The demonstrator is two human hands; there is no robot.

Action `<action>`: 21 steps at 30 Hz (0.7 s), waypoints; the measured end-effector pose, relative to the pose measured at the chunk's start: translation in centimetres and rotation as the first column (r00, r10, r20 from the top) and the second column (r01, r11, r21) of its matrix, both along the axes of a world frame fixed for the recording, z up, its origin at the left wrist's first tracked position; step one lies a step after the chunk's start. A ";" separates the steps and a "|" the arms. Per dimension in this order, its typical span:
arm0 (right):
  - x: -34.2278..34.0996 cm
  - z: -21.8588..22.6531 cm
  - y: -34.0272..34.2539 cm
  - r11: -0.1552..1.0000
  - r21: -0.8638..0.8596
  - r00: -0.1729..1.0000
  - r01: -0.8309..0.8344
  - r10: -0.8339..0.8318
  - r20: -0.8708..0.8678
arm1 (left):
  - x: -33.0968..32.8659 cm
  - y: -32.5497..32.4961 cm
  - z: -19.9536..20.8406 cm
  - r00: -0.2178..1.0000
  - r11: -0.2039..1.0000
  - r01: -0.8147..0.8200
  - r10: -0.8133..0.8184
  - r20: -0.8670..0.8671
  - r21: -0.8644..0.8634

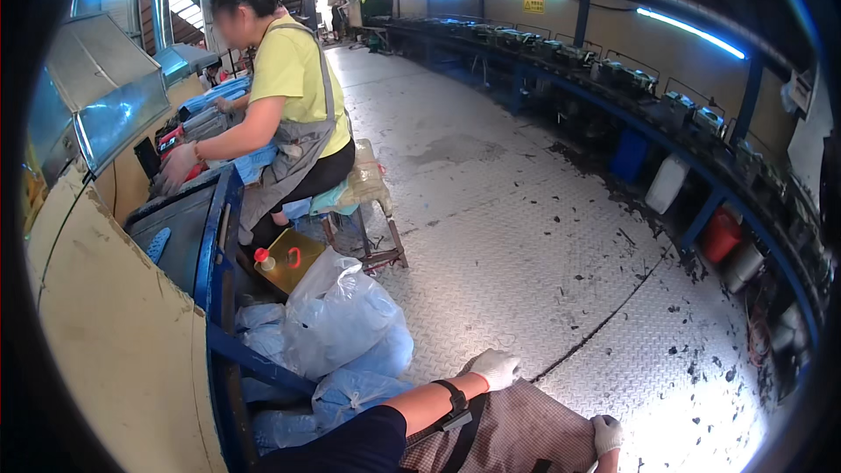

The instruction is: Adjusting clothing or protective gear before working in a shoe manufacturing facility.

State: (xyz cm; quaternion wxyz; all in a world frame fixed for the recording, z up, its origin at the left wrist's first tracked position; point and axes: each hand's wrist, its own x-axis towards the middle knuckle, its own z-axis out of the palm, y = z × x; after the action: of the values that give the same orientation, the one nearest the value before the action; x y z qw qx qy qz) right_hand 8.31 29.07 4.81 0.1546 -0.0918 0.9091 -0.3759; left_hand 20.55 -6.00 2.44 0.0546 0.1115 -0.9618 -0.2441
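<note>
Both gloved hands rest idle — left hand [495, 368] loosely curled on the checked apron [526, 429], right hand [606, 434] beside it (grip unclear) — holding nothing.

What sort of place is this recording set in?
Most likely a factory floor: metal tread-plate flooring, a long blue workbench with machines along the wall, and a seated co-worker handling items at a blue work station.
</note>
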 end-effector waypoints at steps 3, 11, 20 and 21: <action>0.0 -0.3 0.5 0.999 -0.030 1.000 0.016 -0.016 0.000 | -0.4 0.1 0.1 1.000 1.000 0.009 -0.010 -0.009 -0.019; -0.4 -0.7 0.7 0.999 -0.047 0.999 0.025 -0.024 0.023 | -0.4 0.2 -0.2 1.000 1.000 0.013 -0.012 0.013 -0.025; -0.5 -0.9 0.9 0.997 -0.078 0.999 0.026 -0.024 0.029 | -0.5 0.3 0.0 1.000 0.999 0.015 -0.014 0.016 -0.029; -0.3 -0.4 0.7 0.999 -0.031 1.000 0.023 -0.022 0.022 | -0.4 0.3 0.1 1.000 0.999 0.011 -0.010 0.019 -0.035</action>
State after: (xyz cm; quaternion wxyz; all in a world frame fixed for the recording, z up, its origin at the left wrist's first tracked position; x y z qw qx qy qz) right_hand 7.98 29.73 4.45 0.1585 -0.0799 0.9024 -0.3926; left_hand 20.11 -5.70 2.52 0.0461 0.1077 -0.9670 -0.2262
